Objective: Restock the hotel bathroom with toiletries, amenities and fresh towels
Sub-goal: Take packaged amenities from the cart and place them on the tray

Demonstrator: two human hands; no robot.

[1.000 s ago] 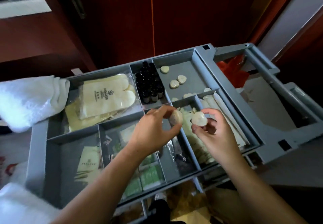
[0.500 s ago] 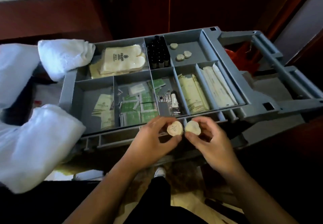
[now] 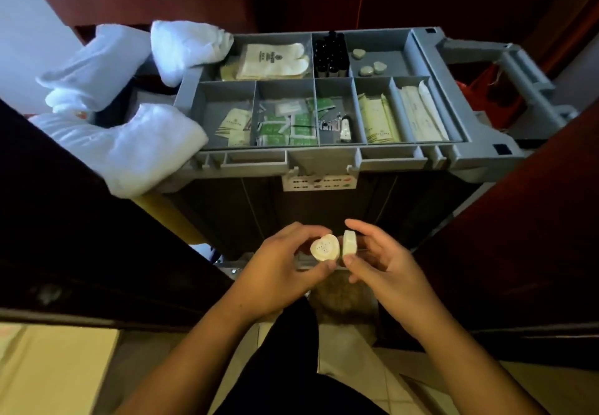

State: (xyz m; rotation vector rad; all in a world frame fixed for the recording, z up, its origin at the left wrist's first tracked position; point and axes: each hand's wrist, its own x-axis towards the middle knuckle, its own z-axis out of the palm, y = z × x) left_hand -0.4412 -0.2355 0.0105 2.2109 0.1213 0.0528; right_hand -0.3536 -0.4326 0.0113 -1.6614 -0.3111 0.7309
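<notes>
The left hand [image 3: 275,265] is gripping a heart-shaped soap [image 3: 324,247]; the right hand [image 3: 385,262] is pinching a second soap [image 3: 349,243] edge-on; both are drawing back from the cart tray [image 3: 324,161], now well apart; the soaps are probably heading for the bathroom.

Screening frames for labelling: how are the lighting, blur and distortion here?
Head view: tray softly lit, legible; white towels blown out bluish; side margins deep in shadow; wide-angle lens bows the tray's rim; held soaps sharp.
</notes>
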